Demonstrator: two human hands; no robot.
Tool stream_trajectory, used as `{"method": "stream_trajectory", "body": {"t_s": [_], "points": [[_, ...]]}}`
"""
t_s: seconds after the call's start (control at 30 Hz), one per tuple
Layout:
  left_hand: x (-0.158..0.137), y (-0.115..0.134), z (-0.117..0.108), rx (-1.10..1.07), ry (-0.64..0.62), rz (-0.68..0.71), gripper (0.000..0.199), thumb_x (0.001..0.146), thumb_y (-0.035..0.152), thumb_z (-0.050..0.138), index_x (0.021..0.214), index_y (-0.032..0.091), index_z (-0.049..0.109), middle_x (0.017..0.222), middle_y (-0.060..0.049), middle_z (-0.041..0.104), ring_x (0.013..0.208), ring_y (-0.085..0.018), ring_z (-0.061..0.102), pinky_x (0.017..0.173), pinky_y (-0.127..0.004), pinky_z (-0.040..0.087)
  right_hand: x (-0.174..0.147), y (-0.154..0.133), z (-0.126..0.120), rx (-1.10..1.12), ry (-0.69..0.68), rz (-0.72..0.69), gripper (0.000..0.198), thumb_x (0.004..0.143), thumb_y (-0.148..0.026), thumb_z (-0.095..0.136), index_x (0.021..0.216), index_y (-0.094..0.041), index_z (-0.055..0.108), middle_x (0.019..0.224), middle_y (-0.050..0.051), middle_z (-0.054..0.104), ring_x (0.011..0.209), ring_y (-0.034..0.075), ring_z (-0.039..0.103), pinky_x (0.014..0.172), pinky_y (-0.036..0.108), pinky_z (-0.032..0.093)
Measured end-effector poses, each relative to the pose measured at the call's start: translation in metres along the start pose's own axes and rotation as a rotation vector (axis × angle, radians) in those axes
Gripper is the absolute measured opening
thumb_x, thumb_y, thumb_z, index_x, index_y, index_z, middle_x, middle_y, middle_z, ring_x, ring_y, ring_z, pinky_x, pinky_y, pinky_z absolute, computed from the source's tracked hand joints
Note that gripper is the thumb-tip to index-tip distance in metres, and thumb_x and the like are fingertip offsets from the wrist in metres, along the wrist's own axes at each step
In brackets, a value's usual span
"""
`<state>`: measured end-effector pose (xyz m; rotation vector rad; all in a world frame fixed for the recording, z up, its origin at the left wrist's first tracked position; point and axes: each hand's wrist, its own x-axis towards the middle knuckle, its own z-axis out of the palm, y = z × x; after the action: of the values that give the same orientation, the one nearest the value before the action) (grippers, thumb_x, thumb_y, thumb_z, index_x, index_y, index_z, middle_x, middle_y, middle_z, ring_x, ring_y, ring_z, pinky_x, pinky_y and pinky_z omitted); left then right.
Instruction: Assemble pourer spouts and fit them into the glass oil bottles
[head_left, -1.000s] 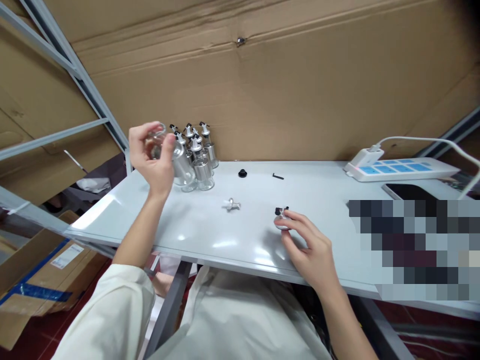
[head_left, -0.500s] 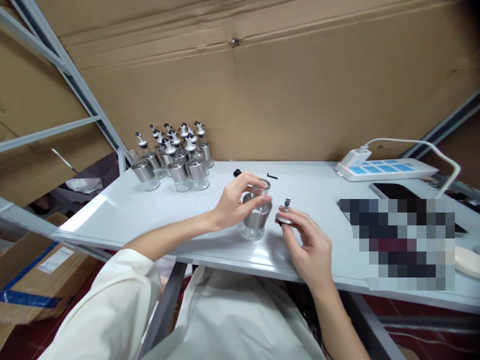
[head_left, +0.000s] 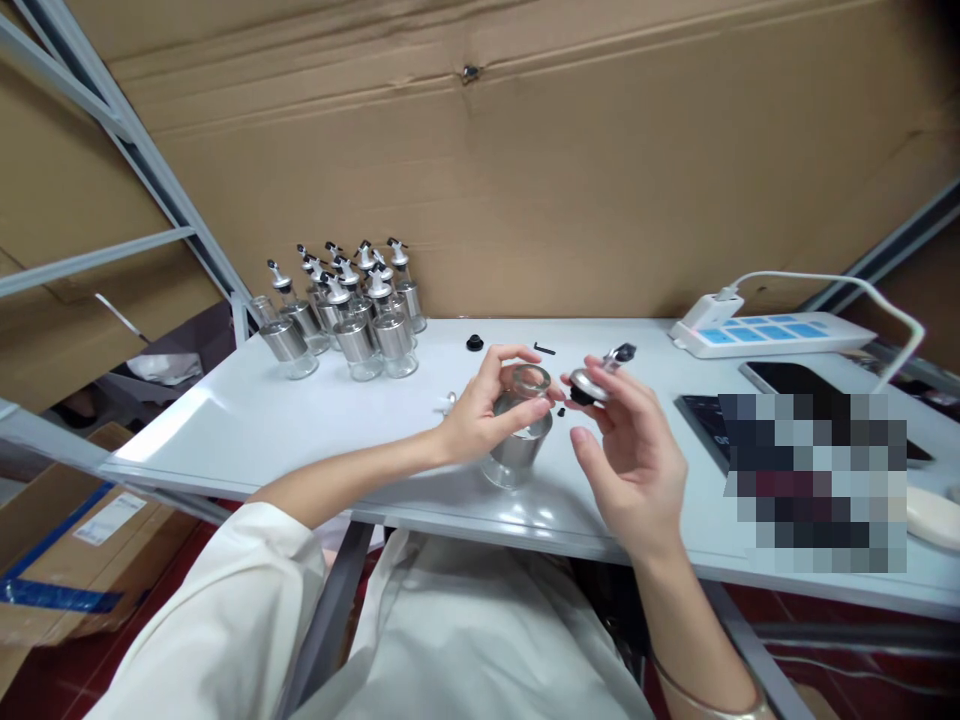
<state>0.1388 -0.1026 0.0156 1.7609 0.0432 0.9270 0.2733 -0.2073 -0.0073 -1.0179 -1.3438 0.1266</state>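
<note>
My left hand (head_left: 491, 405) is curled round the neck of a glass oil bottle (head_left: 517, 455) with a steel sleeve. The bottle leans slightly on the table, and its open mouth shows between thumb and forefinger. In my right hand (head_left: 634, 460) is a silver pourer spout (head_left: 589, 387) with a black stopper underneath and a black tip. The fingers pinch it just right of the bottle mouth, apart from it. A tiny black part (head_left: 561, 411) lies behind, between the hands. Partly hidden by my left hand is a small silvery piece (head_left: 448, 402).
Several similar bottles (head_left: 356, 345) stand at the back left, most with spouts; the front-left bottle (head_left: 289, 345) has none. A black stopper (head_left: 474, 342) and a black L-shaped piece (head_left: 545, 350) lie near the cardboard wall. To the right are a power strip (head_left: 780, 340) and phones (head_left: 697, 420).
My right hand has lifted the spout and tilted it, its tip now pointing right. The bottle leans a little more, and my left hand has shifted slightly right with it.
</note>
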Motion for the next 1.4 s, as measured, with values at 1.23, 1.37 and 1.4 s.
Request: {"method": "stream_trajectory", "body": {"t_s": [1.23,1.37,1.4], "points": [[0.028,0.011,0.001,-0.355,-0.215,-0.334,0.054,0.081,0.07,0.052,0.071,0.017,0.061,0.065,-0.006,0.061,0.079,-0.024,0.067,0.066,-0.032,0.055,0.033,-0.017,0.003,-0.114,-0.15,-0.148,0.031,0.085,-0.017,0.064,0.114,-0.026,0.063,0.121,0.009,0.063,0.112,0.024,0.063,0.089,0.039,0.055],[0.027,0.011,0.003,-0.404,-0.162,-0.381,0.054,0.079,0.068,0.053,0.078,0.015,0.064,0.063,-0.005,0.06,0.077,-0.023,0.066,0.065,-0.03,0.053,0.033,-0.016,0.002,-0.08,-0.164,-0.122,0.034,0.083,-0.018,0.067,0.115,-0.028,0.064,0.121,0.008,0.063,0.108,0.024,0.063,0.081,0.037,0.056],[0.027,0.011,0.004,-0.414,-0.153,-0.403,0.054,0.079,0.067,0.053,0.083,0.014,0.064,0.064,-0.005,0.06,0.076,-0.022,0.066,0.066,-0.03,0.053,0.033,-0.016,0.002,-0.067,-0.166,-0.118,0.035,0.081,-0.018,0.07,0.115,-0.029,0.064,0.121,0.008,0.062,0.107,0.024,0.063,0.079,0.037,0.056]]}}
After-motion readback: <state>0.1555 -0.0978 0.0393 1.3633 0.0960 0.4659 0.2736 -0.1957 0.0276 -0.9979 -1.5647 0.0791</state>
